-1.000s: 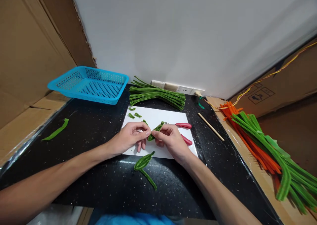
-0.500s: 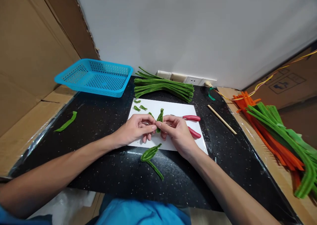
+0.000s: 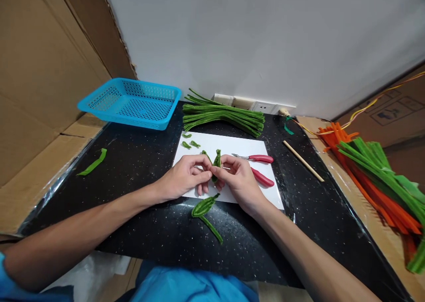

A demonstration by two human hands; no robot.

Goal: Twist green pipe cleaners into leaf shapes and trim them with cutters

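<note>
Hands [image 3: 187, 176] pinch leaf [image 3: 217, 158]; blue basket [image 3: 133, 121] beyond

green fuzzy leaf shape [image 3: 217, 160] | folded strands, narrow, pinched to a knobby tip | near upright, tip up, lower part partly hidden by fingers | pinched in right hand [image 3: 239, 178], left hand's [image 3: 186, 176] fingertips at its edge | held over white sheet [image 3: 226, 145]

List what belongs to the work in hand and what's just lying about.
Seemingly in the work:
- green piece, held
- green leaf shape
- red pliers
- white sheet
- green bundle, likely material

Seemingly lying about:
- wooden stick
- blue basket
- orange strips
</note>
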